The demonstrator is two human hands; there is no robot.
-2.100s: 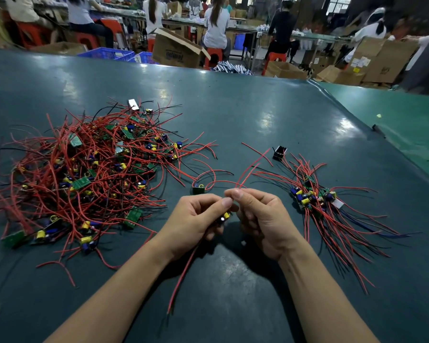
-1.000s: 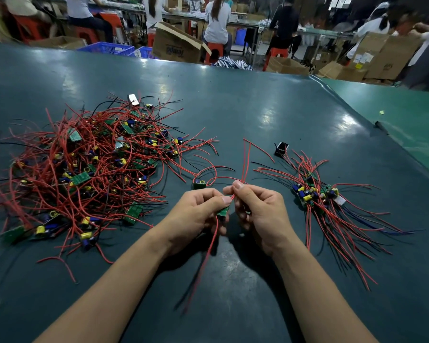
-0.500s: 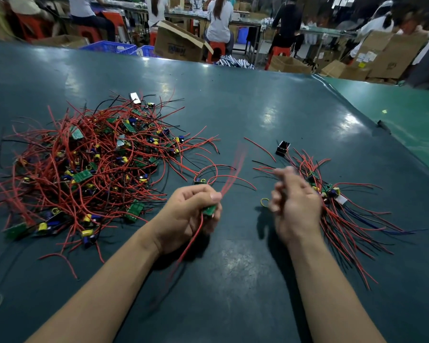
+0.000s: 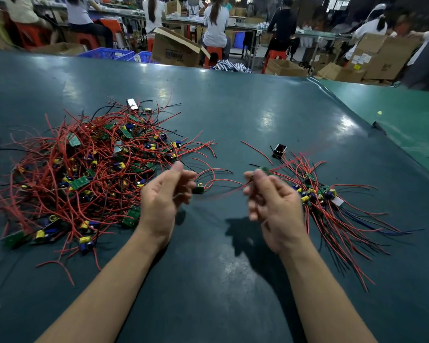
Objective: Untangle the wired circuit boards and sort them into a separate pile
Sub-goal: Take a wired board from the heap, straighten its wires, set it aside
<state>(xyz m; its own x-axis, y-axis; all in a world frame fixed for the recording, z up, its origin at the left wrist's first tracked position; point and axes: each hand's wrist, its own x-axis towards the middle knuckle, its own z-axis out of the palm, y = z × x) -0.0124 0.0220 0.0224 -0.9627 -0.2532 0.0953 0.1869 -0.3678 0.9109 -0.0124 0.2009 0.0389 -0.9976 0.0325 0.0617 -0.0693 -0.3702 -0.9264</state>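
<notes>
A big tangle of red-wired green circuit boards (image 4: 89,174) lies on the left of the dark green table (image 4: 233,115). The smaller sorted pile (image 4: 332,206) lies on the right. My left hand (image 4: 165,196) hovers by the tangle's right edge, fingers loosely spread and holding nothing. My right hand (image 4: 270,204) is blurred by motion beside the sorted pile. Its curled fingertips pinch a small green wired board (image 4: 265,169) whose red wires streak toward that pile. One loose board (image 4: 198,189) lies between my hands.
A small black part (image 4: 279,151) sits behind the sorted pile. A lighter green table (image 4: 394,115) adjoins on the right. Beyond the far edge are cardboard boxes (image 4: 176,49), blue crates (image 4: 109,54) and seated people at benches.
My left hand let go of the wired board and opened. The board is now at my right hand's fingertips, near the sorted pile. Both hands moved apart and farther up the table.
</notes>
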